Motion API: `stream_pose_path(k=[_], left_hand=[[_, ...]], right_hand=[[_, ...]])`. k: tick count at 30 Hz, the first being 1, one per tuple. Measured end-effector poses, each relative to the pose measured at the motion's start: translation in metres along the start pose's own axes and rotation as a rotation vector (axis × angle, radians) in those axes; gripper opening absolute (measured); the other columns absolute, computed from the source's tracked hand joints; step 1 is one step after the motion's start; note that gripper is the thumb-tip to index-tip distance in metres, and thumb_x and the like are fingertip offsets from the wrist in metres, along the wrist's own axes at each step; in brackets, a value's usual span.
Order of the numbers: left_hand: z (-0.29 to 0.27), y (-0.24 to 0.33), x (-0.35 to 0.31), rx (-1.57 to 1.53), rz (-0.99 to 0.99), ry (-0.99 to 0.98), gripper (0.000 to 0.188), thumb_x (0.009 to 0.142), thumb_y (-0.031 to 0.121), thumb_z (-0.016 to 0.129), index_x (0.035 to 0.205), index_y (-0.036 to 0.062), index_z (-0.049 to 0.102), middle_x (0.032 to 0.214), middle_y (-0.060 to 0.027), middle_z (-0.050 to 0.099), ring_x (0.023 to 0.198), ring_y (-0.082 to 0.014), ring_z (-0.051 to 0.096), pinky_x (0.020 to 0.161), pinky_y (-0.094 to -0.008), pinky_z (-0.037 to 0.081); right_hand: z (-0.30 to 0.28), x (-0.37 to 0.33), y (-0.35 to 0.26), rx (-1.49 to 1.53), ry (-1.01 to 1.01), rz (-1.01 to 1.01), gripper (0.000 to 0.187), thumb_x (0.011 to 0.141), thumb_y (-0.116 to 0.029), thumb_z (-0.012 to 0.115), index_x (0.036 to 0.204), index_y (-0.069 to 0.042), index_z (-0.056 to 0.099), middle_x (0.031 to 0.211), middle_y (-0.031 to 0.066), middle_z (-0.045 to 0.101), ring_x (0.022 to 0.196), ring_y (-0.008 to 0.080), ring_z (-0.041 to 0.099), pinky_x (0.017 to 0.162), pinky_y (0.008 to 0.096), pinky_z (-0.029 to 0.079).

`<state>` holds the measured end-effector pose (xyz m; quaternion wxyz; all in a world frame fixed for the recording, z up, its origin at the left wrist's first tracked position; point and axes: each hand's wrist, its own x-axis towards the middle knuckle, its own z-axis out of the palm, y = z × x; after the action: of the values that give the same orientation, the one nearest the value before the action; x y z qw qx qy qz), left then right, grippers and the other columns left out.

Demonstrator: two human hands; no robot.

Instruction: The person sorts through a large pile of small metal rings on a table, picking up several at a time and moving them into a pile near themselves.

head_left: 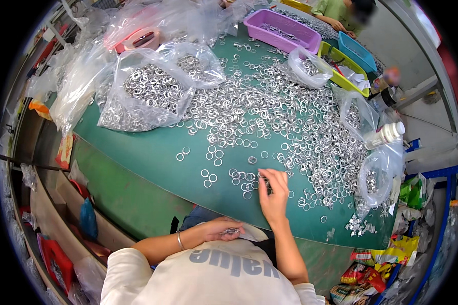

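My left hand, palm turned up close to my body, curls around several silver metal rings. Over the near part of the green table, my right hand has its thumb and forefinger drawn together at a small group of loose rings. What the right fingertips pinch is partly hidden; a ring seems to be between them. Two small clusters of rings lie to the left of that hand. Beyond both hands spreads a wide heap of silver rings.
Clear plastic bags full of rings stand at the far left. Purple, yellow-green and blue trays line the back right. A white bottle lies at the right edge. Another person's hand shows at the far end.
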<state>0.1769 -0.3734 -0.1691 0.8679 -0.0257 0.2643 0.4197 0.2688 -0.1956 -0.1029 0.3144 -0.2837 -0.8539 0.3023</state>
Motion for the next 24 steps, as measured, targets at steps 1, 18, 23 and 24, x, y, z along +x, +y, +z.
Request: stream_pose_path(k=[1,18,23,24], left_hand=[[0.005,0.000,0.001,0.037,0.004,0.097,0.024,0.097,0.021,0.056,0.096,-0.0006,0.065,0.076,-0.0030,0.059,0.062,-0.0066,0.051,0.050,-0.0164,0.041],[0.055,0.017,-0.034,0.074,0.118,0.076,0.035,0.100,0.027,0.049,0.121,0.0010,0.060,0.092,-0.0054,0.063,0.082,-0.0070,0.059,0.068,-0.0191,0.049],[0.066,0.025,-0.041,-0.183,0.310,0.090,0.040,0.099,0.022,0.048,0.132,-0.0019,0.051,0.120,-0.0145,0.060,0.114,-0.0229,0.058,0.095,-0.0321,0.049],[0.065,0.024,-0.038,-0.255,0.392,0.038,0.041,0.099,0.021,0.047,0.133,-0.0028,0.050,0.123,-0.0160,0.059,0.117,-0.0262,0.057,0.099,-0.0350,0.048]], right_hand=[[0.006,0.003,-0.003,0.006,-0.039,0.008,0.027,0.077,-0.002,0.068,0.104,-0.003,0.066,0.108,0.0109,0.060,0.103,0.0303,0.051,0.086,0.0405,0.040],[0.027,0.012,-0.009,-0.269,-0.188,-0.171,0.015,0.080,-0.004,0.066,0.094,-0.003,0.061,0.111,0.0107,0.057,0.111,0.0292,0.051,0.097,0.0471,0.032],[0.012,0.006,-0.012,-0.110,-0.083,-0.115,0.007,0.082,-0.001,0.062,0.088,-0.004,0.058,0.098,0.0103,0.062,0.101,0.0292,0.057,0.100,0.0473,0.033],[0.007,0.002,-0.013,-0.082,-0.081,-0.092,0.007,0.083,-0.001,0.062,0.088,-0.004,0.058,0.095,0.0101,0.062,0.100,0.0292,0.058,0.099,0.0471,0.034]])
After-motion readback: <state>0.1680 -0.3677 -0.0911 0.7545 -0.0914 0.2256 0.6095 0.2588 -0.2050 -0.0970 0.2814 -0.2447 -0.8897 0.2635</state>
